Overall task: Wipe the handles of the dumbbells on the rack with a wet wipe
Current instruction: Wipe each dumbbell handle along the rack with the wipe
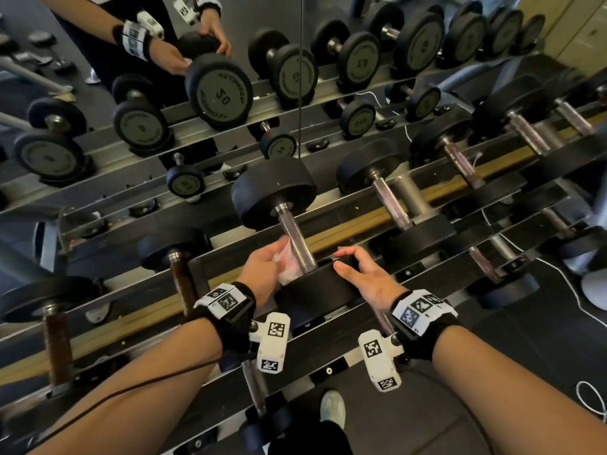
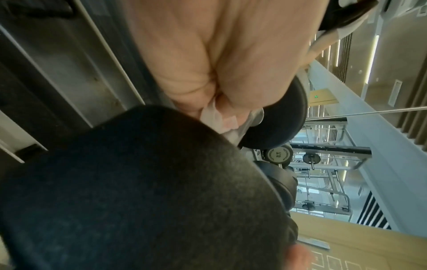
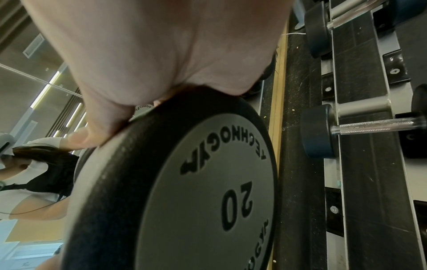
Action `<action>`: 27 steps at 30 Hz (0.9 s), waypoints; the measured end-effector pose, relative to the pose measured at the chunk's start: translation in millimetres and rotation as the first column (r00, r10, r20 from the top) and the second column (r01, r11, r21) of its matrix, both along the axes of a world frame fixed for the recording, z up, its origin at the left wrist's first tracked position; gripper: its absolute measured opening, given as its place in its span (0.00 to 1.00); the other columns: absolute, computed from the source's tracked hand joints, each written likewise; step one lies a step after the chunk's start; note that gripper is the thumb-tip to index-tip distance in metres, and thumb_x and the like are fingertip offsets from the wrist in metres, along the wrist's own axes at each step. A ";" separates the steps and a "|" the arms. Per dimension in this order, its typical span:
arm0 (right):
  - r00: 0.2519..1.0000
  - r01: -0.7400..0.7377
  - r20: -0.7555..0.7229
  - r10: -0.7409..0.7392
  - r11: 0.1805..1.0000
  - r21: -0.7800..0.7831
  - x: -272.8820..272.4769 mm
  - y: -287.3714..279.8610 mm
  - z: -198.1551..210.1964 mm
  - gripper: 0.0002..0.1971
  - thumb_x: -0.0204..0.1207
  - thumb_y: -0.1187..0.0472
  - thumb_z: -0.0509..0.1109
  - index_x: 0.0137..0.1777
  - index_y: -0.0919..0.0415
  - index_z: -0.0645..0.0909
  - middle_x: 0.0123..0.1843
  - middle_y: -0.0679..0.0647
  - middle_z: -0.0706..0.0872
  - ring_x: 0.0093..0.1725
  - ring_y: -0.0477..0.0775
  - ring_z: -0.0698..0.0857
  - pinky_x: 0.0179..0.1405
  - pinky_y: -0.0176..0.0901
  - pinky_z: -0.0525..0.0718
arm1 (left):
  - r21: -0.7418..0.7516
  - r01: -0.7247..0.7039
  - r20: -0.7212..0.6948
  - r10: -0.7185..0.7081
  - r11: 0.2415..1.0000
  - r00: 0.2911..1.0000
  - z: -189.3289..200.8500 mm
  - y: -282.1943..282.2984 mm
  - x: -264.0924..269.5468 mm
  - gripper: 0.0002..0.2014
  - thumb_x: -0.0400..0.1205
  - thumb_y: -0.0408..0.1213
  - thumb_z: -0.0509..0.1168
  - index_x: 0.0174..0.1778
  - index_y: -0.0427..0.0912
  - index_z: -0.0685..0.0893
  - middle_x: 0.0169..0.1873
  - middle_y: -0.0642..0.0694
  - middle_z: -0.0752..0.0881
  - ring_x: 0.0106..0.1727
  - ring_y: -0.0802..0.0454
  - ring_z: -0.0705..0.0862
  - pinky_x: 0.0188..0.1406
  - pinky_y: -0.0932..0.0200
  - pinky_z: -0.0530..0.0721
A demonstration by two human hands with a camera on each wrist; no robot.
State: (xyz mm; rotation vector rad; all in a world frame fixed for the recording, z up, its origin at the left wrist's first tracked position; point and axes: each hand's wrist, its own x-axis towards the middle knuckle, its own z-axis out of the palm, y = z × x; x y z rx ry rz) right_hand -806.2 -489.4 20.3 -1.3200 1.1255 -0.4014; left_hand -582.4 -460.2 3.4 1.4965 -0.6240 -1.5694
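Note:
A black 20 dumbbell (image 1: pixel 274 192) lies across the top tier of the rack (image 1: pixel 358 221) in the middle of the head view, its knurled steel handle (image 1: pixel 297 241) running toward me. My left hand (image 1: pixel 266 267) holds a crumpled white wet wipe (image 1: pixel 289 261) against the left side of that handle, near the front weight. In the left wrist view the wet wipe (image 2: pixel 221 122) shows bunched between curled fingers. My right hand (image 1: pixel 364 274) rests on the front weight (image 1: pixel 315 290), fingers curved over its rim. The right wrist view shows the front weight's grey face (image 3: pixel 208 191) marked 20.
More dumbbells (image 1: pixel 391 198) lie on the same tier to either side, with brown-handled ones (image 1: pixel 180 280) at left. A mirror (image 1: pixel 230 77) behind the rack reflects the weights and the person. A white cord (image 1: pixel 571 290) trails on the dark floor at right.

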 end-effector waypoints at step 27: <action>0.971 0.129 -0.200 -0.128 0.992 -0.005 3.0 12.9 3.2 0.36 0.75 0.31 0.63 0.78 0.46 0.62 0.63 0.50 0.81 0.54 0.41 0.81 0.47 0.32 0.75 | 0.098 0.021 -0.064 -0.015 0.995 0.998 -5.7 -24.9 2.5 0.16 0.87 0.30 0.57 0.63 0.46 0.86 0.56 0.42 0.91 0.57 0.46 0.91 0.50 0.51 0.90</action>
